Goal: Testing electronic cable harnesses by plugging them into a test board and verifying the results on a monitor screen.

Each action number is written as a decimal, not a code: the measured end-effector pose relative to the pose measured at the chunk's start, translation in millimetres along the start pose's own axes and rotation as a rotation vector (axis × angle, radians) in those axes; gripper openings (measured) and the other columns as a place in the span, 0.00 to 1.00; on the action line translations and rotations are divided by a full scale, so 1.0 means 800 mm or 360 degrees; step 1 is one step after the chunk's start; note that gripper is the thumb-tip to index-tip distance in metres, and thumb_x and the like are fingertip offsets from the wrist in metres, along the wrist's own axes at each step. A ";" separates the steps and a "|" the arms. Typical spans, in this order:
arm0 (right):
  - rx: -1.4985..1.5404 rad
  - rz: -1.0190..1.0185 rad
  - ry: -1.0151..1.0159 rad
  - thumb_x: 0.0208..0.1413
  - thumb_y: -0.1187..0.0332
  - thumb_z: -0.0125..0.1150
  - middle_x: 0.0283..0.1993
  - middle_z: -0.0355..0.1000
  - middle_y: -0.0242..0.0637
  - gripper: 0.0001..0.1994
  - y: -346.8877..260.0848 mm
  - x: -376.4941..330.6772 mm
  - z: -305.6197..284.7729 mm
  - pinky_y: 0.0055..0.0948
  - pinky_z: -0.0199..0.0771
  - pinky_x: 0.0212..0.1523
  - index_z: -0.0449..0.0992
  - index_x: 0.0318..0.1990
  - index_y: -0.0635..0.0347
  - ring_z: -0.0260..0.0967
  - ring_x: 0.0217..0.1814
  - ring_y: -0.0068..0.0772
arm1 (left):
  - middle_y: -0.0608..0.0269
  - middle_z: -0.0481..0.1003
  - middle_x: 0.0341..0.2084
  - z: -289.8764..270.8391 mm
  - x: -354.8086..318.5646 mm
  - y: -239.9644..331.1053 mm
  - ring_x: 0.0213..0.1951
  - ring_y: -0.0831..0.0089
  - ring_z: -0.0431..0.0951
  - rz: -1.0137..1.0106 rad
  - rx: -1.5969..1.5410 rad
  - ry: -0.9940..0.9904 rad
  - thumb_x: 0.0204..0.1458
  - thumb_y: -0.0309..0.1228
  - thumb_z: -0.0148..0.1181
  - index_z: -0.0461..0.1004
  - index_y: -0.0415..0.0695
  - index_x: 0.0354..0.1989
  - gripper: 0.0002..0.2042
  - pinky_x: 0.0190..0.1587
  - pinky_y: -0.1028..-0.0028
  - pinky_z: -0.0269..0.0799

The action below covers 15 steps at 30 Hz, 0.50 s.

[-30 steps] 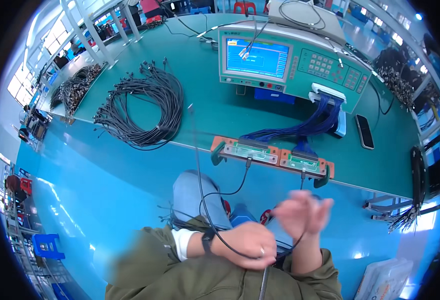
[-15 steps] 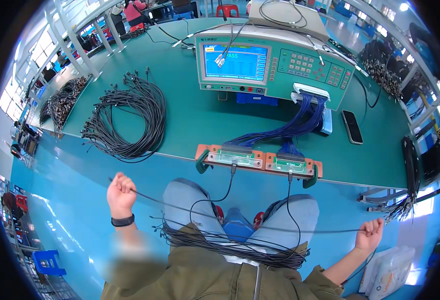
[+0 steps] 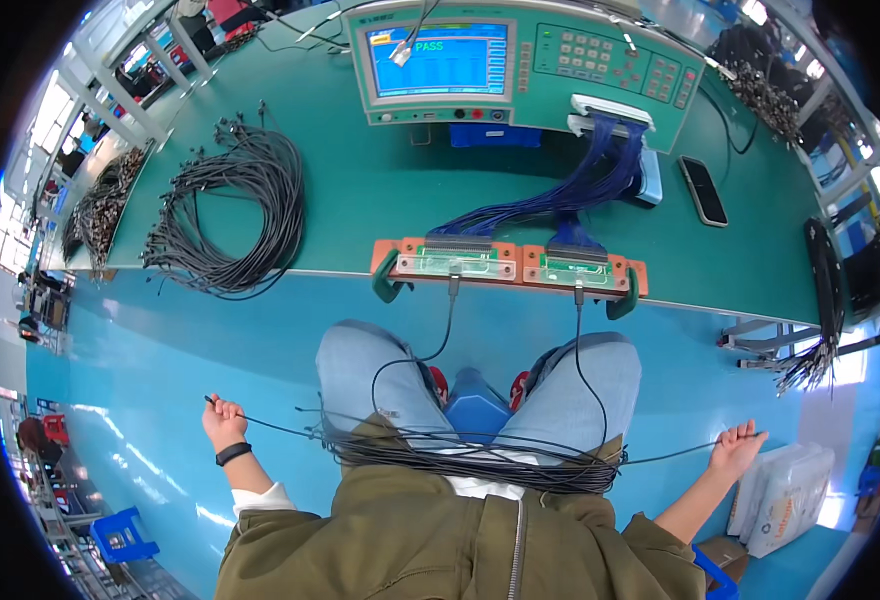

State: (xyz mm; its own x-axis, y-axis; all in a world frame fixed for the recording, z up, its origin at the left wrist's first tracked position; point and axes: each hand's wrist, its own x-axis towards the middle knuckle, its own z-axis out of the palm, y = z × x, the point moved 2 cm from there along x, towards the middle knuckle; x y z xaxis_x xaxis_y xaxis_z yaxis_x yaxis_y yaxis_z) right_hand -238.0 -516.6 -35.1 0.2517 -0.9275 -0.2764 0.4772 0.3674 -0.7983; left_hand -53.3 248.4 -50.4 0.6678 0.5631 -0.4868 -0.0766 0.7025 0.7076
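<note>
Arms spread wide, I have a thin black cable drawn across my lap. My left hand (image 3: 224, 422) is closed around one end, whose tip pokes out past the fingers. On the other side, my right hand (image 3: 736, 447) pinches the opposite stretch of cable. Between them it runs over a bundle of black cables (image 3: 480, 466) on my thighs, where I cannot trace it singly. Another black cable (image 3: 577, 360) is plugged into the test fixture (image 3: 500, 262) at the bench edge; a plug (image 3: 454, 287) sits in the fixture's left socket too.
A green tester (image 3: 530, 70) with a lit screen stands on the green bench (image 3: 350, 180), joined by blue wires (image 3: 550, 195) to the fixture. A coil of black cables (image 3: 280, 200) lies left, a phone (image 3: 703, 190) right. White bags (image 3: 785, 500) stand on the floor.
My left hand has come lower and closer to me, holding its cable end. The stretched cable now lies down on the lap bundle. My view has shifted, so the bench appears higher.
</note>
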 end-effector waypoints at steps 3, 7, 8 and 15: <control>-0.0147 -0.0027 -0.0143 0.60 0.54 0.44 0.19 0.54 0.23 0.14 0.017 -0.037 0.054 0.13 0.42 0.11 0.67 0.36 0.54 0.45 0.15 0.12 | 0.77 0.55 0.10 0.025 0.000 0.003 0.10 0.86 0.48 0.0111 0.0096 -0.0148 0.58 0.37 0.44 0.66 0.46 0.28 0.10 0.10 0.85 0.43; -0.0440 0.0349 -0.0977 0.60 0.61 0.44 0.20 0.55 0.23 0.08 0.079 -0.127 0.157 0.12 0.44 0.14 0.66 0.35 0.53 0.46 0.17 0.11 | 0.78 0.56 0.08 0.117 -0.064 -0.061 0.10 0.88 0.51 0.0207 0.0672 -0.0480 0.57 0.40 0.48 0.67 0.46 0.24 0.14 0.11 0.85 0.46; -0.0606 0.0355 -0.1200 0.61 0.62 0.43 0.20 0.57 0.25 0.08 0.104 -0.153 0.179 0.12 0.49 0.16 0.66 0.35 0.53 0.48 0.18 0.12 | 0.77 0.57 0.08 0.133 -0.085 -0.080 0.10 0.87 0.51 0.0225 0.0806 -0.0524 0.57 0.40 0.48 0.67 0.46 0.22 0.14 0.11 0.84 0.47; -0.0719 0.0833 -0.1345 0.61 0.60 0.40 0.34 0.67 0.38 0.15 0.191 -0.226 0.264 0.19 0.66 0.29 0.66 0.27 0.59 0.65 0.27 0.25 | 0.78 0.53 0.11 0.220 -0.172 -0.208 0.15 0.88 0.49 0.0060 0.1204 -0.1118 0.57 0.36 0.46 0.69 0.42 0.32 0.10 0.16 0.85 0.45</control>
State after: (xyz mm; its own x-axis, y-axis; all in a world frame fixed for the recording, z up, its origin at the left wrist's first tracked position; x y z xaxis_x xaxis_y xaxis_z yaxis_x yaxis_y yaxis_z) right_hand -32.5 -278.3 5.7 0.9130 -0.2530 -0.3200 -0.1673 0.4831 -0.8594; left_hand -2.4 -22.3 -11.2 0.9750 0.0271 -0.2205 0.2171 0.0955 0.9715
